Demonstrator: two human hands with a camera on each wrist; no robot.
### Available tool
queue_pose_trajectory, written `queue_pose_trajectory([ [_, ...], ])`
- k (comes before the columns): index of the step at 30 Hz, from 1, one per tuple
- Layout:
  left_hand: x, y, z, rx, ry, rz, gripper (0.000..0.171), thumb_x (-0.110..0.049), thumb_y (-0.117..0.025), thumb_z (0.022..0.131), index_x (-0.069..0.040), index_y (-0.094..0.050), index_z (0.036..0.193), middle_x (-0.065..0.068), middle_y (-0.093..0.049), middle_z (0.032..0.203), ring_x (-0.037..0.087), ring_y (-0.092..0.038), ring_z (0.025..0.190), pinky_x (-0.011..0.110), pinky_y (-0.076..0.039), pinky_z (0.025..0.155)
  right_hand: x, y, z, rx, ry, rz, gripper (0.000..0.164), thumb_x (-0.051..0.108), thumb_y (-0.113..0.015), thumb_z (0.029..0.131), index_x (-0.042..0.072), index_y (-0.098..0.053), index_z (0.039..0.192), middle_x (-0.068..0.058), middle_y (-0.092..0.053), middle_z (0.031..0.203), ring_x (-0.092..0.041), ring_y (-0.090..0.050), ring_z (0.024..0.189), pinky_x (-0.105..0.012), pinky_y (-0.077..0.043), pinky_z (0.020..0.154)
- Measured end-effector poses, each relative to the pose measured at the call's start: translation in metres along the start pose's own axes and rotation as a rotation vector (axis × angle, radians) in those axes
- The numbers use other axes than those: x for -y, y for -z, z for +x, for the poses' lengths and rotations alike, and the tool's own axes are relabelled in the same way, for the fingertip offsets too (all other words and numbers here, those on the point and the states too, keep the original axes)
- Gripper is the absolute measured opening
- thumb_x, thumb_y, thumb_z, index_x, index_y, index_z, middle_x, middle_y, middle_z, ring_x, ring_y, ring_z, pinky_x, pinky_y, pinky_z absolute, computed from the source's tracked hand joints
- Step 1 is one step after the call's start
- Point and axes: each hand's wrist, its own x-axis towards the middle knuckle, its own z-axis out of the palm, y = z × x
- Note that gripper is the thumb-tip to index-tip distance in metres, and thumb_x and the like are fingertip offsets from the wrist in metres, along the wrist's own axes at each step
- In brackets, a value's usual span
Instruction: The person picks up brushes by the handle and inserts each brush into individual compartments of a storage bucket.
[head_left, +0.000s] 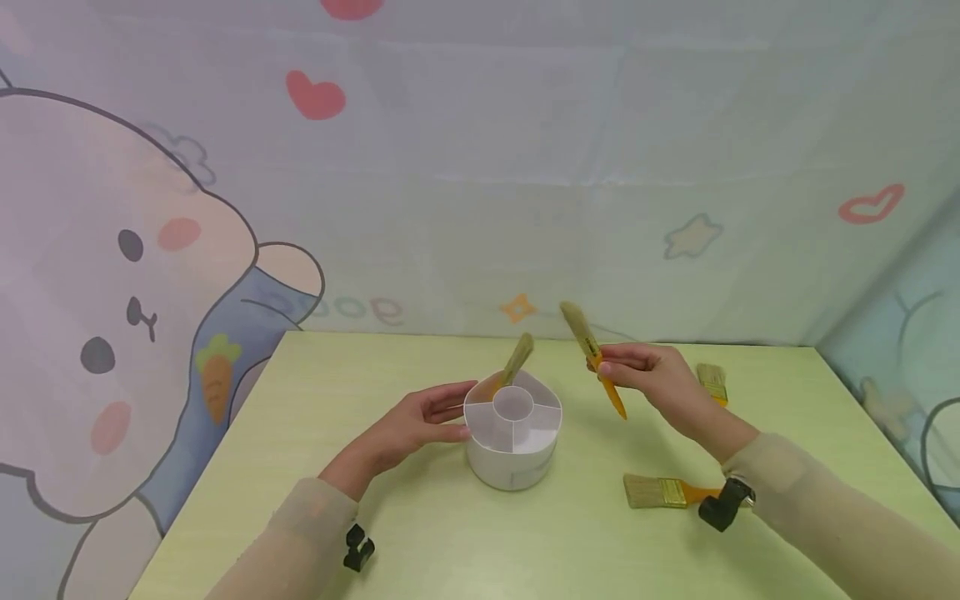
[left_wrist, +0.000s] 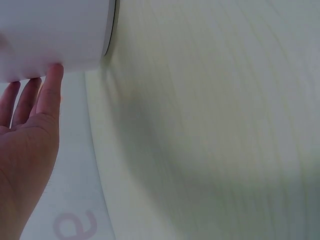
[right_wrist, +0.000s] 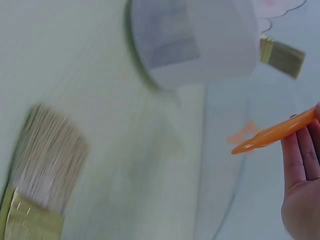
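A white round desk organizer [head_left: 512, 468] with a central cup and several compartments stands on the table. One paintbrush [head_left: 517, 360] leans in its rear compartment, bristles up. My left hand [head_left: 408, 429] touches the organizer's left side; in the left wrist view its straight fingers [left_wrist: 50, 92] rest their tips against the white wall. Right of the organizer, my right hand [head_left: 660, 383] pinches a second paintbrush [head_left: 588, 343] in the air. That brush tilts bristles up and left, its orange handle [right_wrist: 275, 134] pointing down past the fingers.
A paintbrush [head_left: 660, 492] lies flat on the table [head_left: 570, 542] below the right forearm, its handle partly hidden by the black wrist mount [head_left: 723, 504]. Another brush [head_left: 712, 382] lies behind the right hand. A printed curtain [head_left: 525, 167] hangs along the table's back edge.
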Motion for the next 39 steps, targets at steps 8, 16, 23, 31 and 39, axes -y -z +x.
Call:
queue_pose_trajectory([
  [8,0.001,0.000,0.001,0.001,-0.013,0.009,0.073,-0.012,-0.080,0.098,-0.007,-0.045,0.162,0.012,-0.047,0.165,0.037,-0.044,0.153,0.043,-0.047,0.120,0.030,-0.025,0.003,0.041,0.073,0.189,0.031,0.009,-0.068,0.106,0.008,-0.074,0.137,0.003,-0.080,0.118,-0.014,-0.074,0.117,-0.028,-0.058,0.103],
  [16,0.002,0.000,0.003,-0.006,-0.018,-0.009,0.074,-0.010,-0.081,0.097,-0.009,-0.046,0.162,0.011,-0.048,0.165,0.036,-0.044,0.153,0.041,-0.048,0.119,0.049,-0.055,0.005,0.080,0.136,0.263,0.030,0.003,-0.067,0.105,0.018,-0.079,0.127,0.001,-0.081,0.117,-0.017,-0.075,0.116,-0.033,-0.059,0.104],
  [23,0.002,0.000,0.003,-0.010,-0.016,-0.013,0.073,-0.011,-0.079,0.098,-0.010,-0.045,0.163,0.011,-0.047,0.165,0.035,-0.044,0.153,0.041,-0.048,0.118,0.061,-0.082,0.008,0.092,0.145,0.299,0.031,0.001,-0.070,0.102,0.021,-0.081,0.122,-0.007,-0.080,0.119,-0.021,-0.074,0.118,-0.035,-0.058,0.105],
  [31,0.004,0.000,0.005,-0.004,-0.033,-0.022,0.073,-0.012,-0.079,0.099,-0.010,-0.045,0.163,0.010,-0.046,0.166,0.035,-0.044,0.153,0.040,-0.049,0.118,0.066,-0.111,0.010,0.111,0.163,0.283,0.030,0.005,-0.075,0.100,0.009,-0.078,0.130,-0.006,-0.080,0.119,-0.022,-0.074,0.118,-0.032,-0.056,0.107],
  [39,0.004,-0.002,0.008,0.000,-0.044,-0.012,0.072,-0.011,-0.079,0.099,-0.010,-0.045,0.163,0.009,-0.046,0.166,0.034,-0.044,0.153,0.041,-0.047,0.119,0.061,-0.129,0.011,0.090,0.161,0.223,0.036,0.007,-0.078,0.098,-0.004,-0.072,0.132,-0.011,-0.080,0.117,-0.020,-0.077,0.111,-0.032,-0.060,0.099],
])
